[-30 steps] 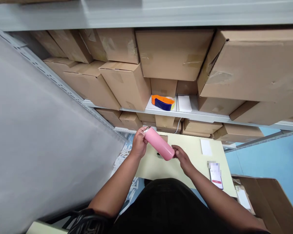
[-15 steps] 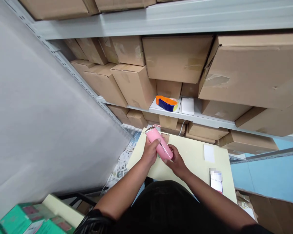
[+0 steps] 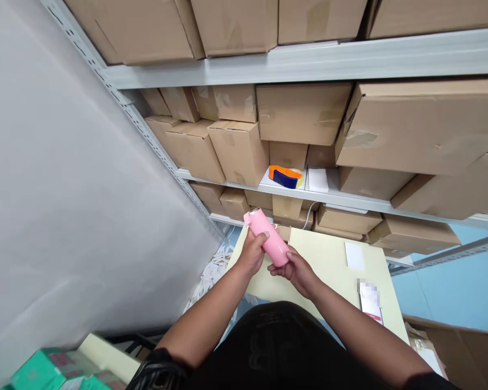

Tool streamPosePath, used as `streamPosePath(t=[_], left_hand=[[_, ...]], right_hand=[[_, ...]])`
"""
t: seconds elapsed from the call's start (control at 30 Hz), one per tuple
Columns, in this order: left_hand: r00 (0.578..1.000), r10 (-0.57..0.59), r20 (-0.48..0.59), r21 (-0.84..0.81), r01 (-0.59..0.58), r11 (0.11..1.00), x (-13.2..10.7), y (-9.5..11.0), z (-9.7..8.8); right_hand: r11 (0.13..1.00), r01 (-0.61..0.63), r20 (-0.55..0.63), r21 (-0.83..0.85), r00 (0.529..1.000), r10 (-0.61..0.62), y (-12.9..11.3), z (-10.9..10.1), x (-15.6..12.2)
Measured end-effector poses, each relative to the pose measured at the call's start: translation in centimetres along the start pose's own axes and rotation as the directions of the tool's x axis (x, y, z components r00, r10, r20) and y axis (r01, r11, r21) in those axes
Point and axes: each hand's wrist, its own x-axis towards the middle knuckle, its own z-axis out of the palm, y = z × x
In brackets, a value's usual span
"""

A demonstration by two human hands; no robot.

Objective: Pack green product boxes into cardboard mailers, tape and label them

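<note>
A pink insulated bottle [image 3: 269, 238] is held tilted above the pale yellow table [image 3: 321, 254]. Its silvery top end points up and to the left, with a pink strap or tab at that end. My left hand [image 3: 254, 253] is wrapped round the upper part, thumb across the front. At the base, my right hand [image 3: 297, 271] grips the lower end, with the thumb on its side and fingers underneath. The side facing me looks plain pink.
Grey shelving [image 3: 350, 201] with many cardboard boxes [image 3: 305, 114] rises behind the table. An orange and navy band [image 3: 285, 176] lies on a shelf. A phone [image 3: 370, 300] and a white card [image 3: 354, 255] rest on the table's right. Green boxes [image 3: 44, 371] stand lower left.
The bottle has been turned about its length: dark lettering has gone from view and the strap now shows at the left. My right-hand fingers have shifted at the base. The view has tilted upward.
</note>
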Motion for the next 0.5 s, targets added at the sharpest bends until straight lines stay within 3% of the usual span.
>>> streamPosePath(t=[0.1,0.2,0.27,0.3,0.37,0.43,0.5], left_hand=[[0.996,-0.002,0.093,-0.023,0.004,1.0,-0.5,1.1,-1.7],[0.999,-0.003,0.055,0.04,0.001,0.999,-1.3,1.5,-3.9],[1.0,-0.017,0.017,0.054,0.016,0.998,-1.8,1.7,-5.4],[0.999,-0.028,0.016,0.04,0.027,0.999,-2.1,1.8,-6.1],[0.997,-0.056,0.053,-0.019,0.057,0.998,-2.4,2.1,-7.2],[0.987,-0.082,0.139,-0.072,0.093,0.993,-2.6,2.7,-8.0],[0.967,-0.093,0.237,-0.087,0.117,0.989,-2.8,3.2,-8.3]], right_hand=[[0.999,0.014,-0.023,0.034,1.0,-0.014,1.0,2.4,-0.2],[0.952,0.181,-0.232,-0.248,0.943,-0.24,3.0,4.7,0.0],[0.875,0.213,-0.302,-0.434,0.881,-0.364,4.3,6.1,0.0],[0.859,0.212,-0.307,-0.466,0.872,-0.381,4.7,6.8,0.0],[0.909,0.183,-0.287,-0.375,0.909,-0.302,5.3,8.2,-0.4],[0.982,0.103,-0.223,-0.16,0.965,-0.137,5.4,9.6,-1.0],[1.0,0.023,-0.169,-0.013,0.985,-0.024,5.3,10.6,-1.4]])
